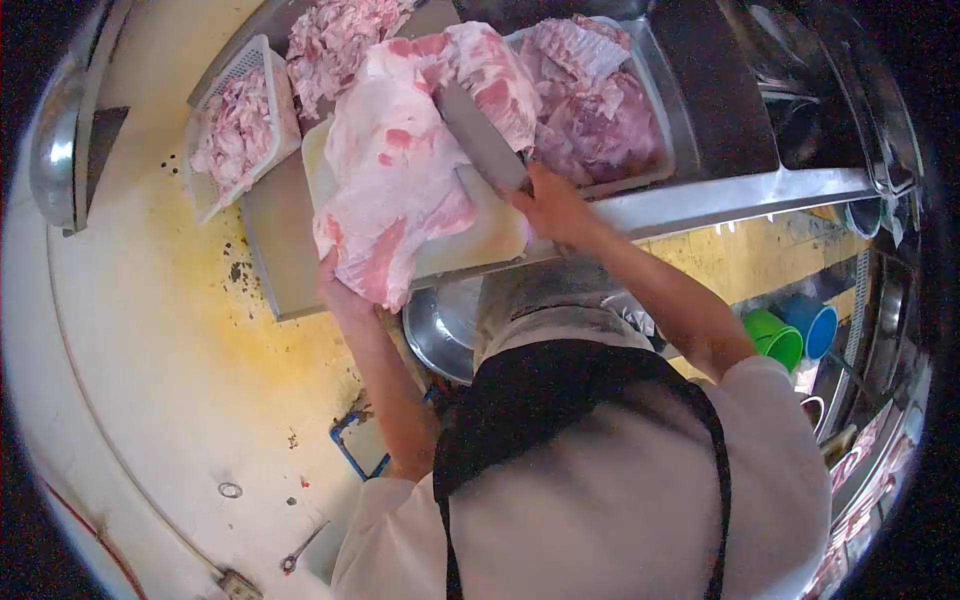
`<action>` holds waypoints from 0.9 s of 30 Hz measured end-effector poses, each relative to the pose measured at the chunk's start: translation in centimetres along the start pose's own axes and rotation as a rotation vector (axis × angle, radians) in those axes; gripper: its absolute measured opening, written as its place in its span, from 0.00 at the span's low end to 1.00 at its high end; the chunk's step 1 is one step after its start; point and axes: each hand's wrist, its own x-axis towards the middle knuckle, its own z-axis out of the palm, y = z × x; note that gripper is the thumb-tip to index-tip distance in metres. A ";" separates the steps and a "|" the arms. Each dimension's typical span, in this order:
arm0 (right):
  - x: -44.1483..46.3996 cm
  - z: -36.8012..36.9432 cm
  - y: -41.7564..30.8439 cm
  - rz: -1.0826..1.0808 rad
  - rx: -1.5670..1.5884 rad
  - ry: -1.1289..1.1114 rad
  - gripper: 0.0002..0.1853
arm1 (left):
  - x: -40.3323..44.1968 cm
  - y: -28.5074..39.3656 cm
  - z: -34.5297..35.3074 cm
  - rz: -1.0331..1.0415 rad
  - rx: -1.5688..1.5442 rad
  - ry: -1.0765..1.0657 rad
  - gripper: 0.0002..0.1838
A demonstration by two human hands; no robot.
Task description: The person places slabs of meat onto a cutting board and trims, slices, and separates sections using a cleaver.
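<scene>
A large slab of pale, fatty raw meat point(390, 170) lies across a white cutting board point(490, 235) on the metal counter. My right hand point(555, 207) is closed around the handle of a broad-bladed cleaver point(480, 135). The blade points up and to the left, its tip at the slab's upper part; whether it is cutting in, I cannot tell. At the slab's lower left edge, my left hand point(340, 290) holds the meat, with its fingers mostly hidden beneath it.
Left of the board stands a white perforated basket point(275, 100) of meat trimmings. More trimmings point(335, 40) are heaped behind. A tray point(665, 150) of darker meat sits at right. Below the counter edge is a metal bowl point(425, 335); green point(775, 340) and blue buckets point(815, 325) stand right.
</scene>
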 end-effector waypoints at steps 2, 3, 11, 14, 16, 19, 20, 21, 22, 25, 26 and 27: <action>-4.6 -2.2 -2.4 0.112 0.118 -0.210 0.17 | 0.5 0.2 -0.8 0.000 -0.025 0.002 0.41; -6.2 -4.0 -4.0 0.166 0.172 -0.312 0.17 | 1.4 0.7 -2.3 -0.032 -0.035 -0.050 0.42; -2.0 -1.8 -5.6 0.146 0.370 -0.063 0.17 | 1.9 4.2 -3.0 0.073 -0.066 0.032 0.36; 3.0 -0.4 -6.2 0.181 0.385 -0.012 0.16 | 2.0 4.0 -3.8 0.116 -0.020 -0.013 0.37; 3.1 1.5 -5.1 0.143 0.304 0.019 0.15 | 1.9 3.6 -4.1 0.128 0.014 -0.012 0.38; -2.0 2.9 -4.5 0.074 0.216 -0.006 0.17 | 2.0 3.6 -4.6 0.154 0.064 -0.015 0.40; -4.3 2.1 -4.5 0.049 0.202 -0.042 0.19 | 2.4 3.6 -5.7 0.259 0.180 -0.067 0.40; -5.5 1.3 -4.9 0.027 0.187 -0.080 0.20 | 2.7 3.4 -7.7 0.360 0.296 -0.116 0.40; -5.1 -0.1 -5.9 0.086 0.206 -0.105 0.20 | 2.7 3.5 -8.5 0.396 0.362 -0.119 0.40; -2.9 -2.5 -7.8 0.197 0.273 -0.104 0.19 | 2.8 4.6 -8.0 0.337 0.367 -0.062 0.40; -1.0 -2.2 -8.2 0.184 0.289 -0.050 0.19 | 2.9 5.0 -7.0 0.272 0.285 -0.034 0.40; 1.1 -2.1 -8.6 0.170 0.306 0.003 0.19 | 2.5 5.5 -5.2 0.165 0.107 -0.007 0.39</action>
